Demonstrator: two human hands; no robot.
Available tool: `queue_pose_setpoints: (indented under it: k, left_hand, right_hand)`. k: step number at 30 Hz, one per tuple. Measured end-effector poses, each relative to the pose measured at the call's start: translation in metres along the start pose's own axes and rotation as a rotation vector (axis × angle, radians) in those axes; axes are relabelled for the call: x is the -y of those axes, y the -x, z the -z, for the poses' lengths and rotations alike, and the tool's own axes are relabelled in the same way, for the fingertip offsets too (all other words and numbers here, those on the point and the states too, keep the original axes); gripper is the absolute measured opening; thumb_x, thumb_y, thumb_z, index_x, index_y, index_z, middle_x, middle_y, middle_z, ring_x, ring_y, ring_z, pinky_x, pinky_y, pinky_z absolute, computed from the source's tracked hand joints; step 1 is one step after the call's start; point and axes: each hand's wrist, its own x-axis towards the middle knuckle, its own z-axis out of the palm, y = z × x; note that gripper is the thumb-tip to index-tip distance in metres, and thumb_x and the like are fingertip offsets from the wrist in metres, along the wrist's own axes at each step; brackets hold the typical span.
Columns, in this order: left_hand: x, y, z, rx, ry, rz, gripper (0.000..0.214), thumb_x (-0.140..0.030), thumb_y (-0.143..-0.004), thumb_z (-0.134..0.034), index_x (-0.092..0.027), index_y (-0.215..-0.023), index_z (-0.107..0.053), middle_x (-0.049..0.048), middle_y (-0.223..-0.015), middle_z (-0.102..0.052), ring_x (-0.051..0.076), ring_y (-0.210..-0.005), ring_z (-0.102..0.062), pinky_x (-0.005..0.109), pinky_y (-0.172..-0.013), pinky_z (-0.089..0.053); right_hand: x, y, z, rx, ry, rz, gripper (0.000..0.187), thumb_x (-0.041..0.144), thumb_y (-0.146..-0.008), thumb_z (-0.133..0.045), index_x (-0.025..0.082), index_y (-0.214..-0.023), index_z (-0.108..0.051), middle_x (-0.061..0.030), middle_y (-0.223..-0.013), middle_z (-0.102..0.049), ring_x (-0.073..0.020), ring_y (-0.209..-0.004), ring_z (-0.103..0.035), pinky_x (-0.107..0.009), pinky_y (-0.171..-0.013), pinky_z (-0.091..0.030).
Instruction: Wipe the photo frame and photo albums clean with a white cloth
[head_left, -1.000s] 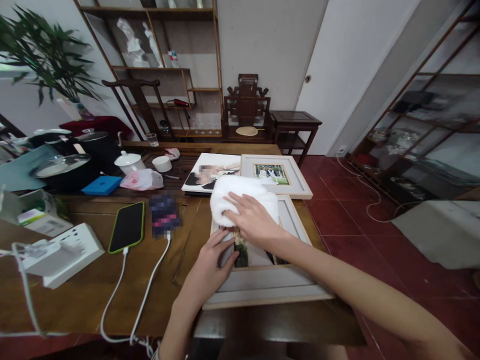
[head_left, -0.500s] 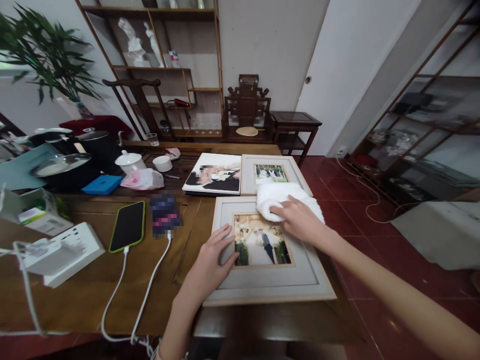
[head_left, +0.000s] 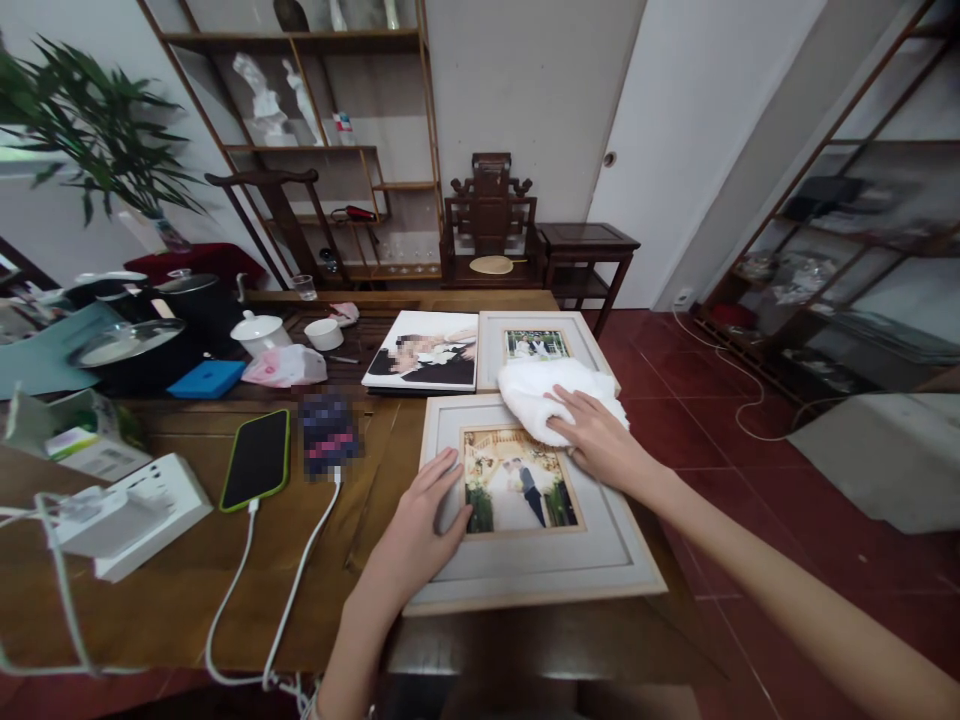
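A large picture frame [head_left: 525, 570] with a wide pale mat lies flat on the wooden table [head_left: 180, 590] in front of me. My left hand [head_left: 420, 520] rests flat on its left side, fingers stretched out. My right hand [head_left: 596, 435] presses a folded white cloth [head_left: 540, 390] down on the frame's upper right corner, fingers spread over the cloth. The photo in the middle of the frame shows uncovered.
Behind the big frame lie a smaller frame [head_left: 547, 345] and a photo album [head_left: 424, 350]. A phone in a green case [head_left: 257, 458] charges on a white cable; a power strip [head_left: 127, 510], pots, cups and a blue box stand at the left. Red tile floor at right.
My right hand slid the cloth from the frame's upper left across to its upper right, uncovering the photo, then drew back a little. My left hand stayed put.
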Motion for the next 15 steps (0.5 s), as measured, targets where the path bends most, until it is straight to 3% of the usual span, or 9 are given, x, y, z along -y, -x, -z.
queue_pose_setpoints:
  k: [5,12,15]
  left_hand:
    - [0.001,-0.002,0.001,-0.014,0.021,0.003,0.043,-0.025,-0.080,-0.054,-0.011,-0.122,-0.053,0.0164,-0.133,-0.051,0.025,-0.127,-0.044,0.044,-0.106,-0.037]
    - [0.003,-0.004,0.001,-0.022,0.024,-0.017,0.044,-0.023,-0.080,-0.054,-0.013,-0.123,-0.052,0.0144,-0.133,-0.052,0.024,-0.126,-0.045,0.043,-0.105,-0.038]
    - [0.003,-0.004,0.001,-0.009,0.018,-0.007,0.044,-0.023,-0.080,-0.053,-0.012,-0.123,-0.052,0.0147,-0.133,-0.051,0.024,-0.126,-0.045,0.043,-0.105,-0.038]
  right_hand:
    - [0.010,0.006,0.008,0.053,0.010,0.026,0.049,-0.003,-0.067,-0.045,0.009,-0.113,-0.056,-0.0215,-0.116,-0.058,-0.0304,-0.120,-0.045,-0.050,-0.101,-0.032]
    - [0.058,0.038,0.059,0.281,-0.116,-0.010,0.053,-0.004,-0.061,-0.043,0.013,-0.109,-0.058,-0.0136,-0.095,-0.064,-0.0259,-0.092,-0.060,-0.037,-0.078,-0.048]
    - [0.080,0.052,0.077,0.319,-0.212,0.056,0.051,-0.002,-0.059,-0.047,0.018,-0.105,-0.060,-0.0106,-0.096,-0.065,-0.0242,-0.084,-0.061,-0.034,-0.073,-0.049]
